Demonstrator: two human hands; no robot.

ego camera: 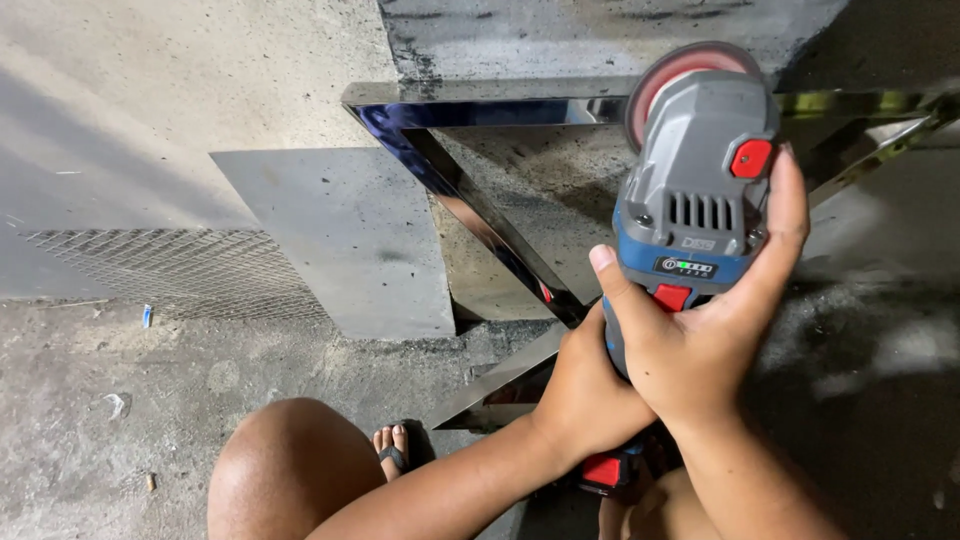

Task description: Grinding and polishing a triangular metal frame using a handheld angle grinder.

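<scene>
- Right of centre in the frame, you hold a grey-and-blue cordless angle grinder with red buttons (697,190), its red-backed round disc (672,78) pointing at the top edge.
- Your right hand (705,340) wraps the blue body: thumb up the left side, fingers up the right, fingertip by the red lock button. Clamped tight, probably to steer the head.
- Your left hand (585,385) closes round the handle lower down, behind the right one; its fingers are mostly hidden, yet the grip reads as shut on the tool.
- Disc sits at the polished steel tube frame (470,195), near its top rail; actual contact is hard to judge from this angle.
- Frame lies flat on the stained concrete floor (120,420), with one diagonal running toward your knee (290,470), so you work it from above, squatting.
- Upper left: grey flat metal sheet (345,235) and a strip of wire mesh (180,270), well apart from the tool.
- Battery end is covered by your wrists; the right side of the frame is dark and cut off.
- Sandalled foot (392,448) shows below the frame.
</scene>
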